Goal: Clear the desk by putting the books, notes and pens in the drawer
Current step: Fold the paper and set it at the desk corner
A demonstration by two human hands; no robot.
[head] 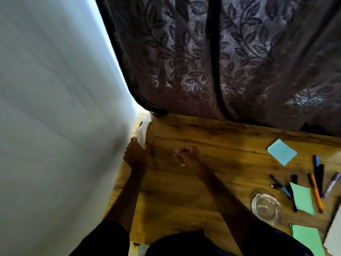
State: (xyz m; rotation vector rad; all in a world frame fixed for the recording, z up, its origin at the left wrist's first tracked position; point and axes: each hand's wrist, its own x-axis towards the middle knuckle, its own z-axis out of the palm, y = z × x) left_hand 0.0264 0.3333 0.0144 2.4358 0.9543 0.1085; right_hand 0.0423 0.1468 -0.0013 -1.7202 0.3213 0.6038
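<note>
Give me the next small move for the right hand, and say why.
Probably swing the right hand rightward to the pens and gather them. It is curled and empty over the desk, while the left hand grips a blurred white object at the desk's left edge. The pens and green note lie loose beside a glass dish.

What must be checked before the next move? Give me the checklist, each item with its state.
1. Left hand has a grip on the white item at the left edge of the desk: ok, though blurred.
2. Right hand free: ok, curled, holding nothing.
3. Drawer open and reachable: cannot tell, not in view.
4. Pens cleared: not ok, lying at the right.
5. Green notes and blue note cleared: not ok, on the desk.
</note>
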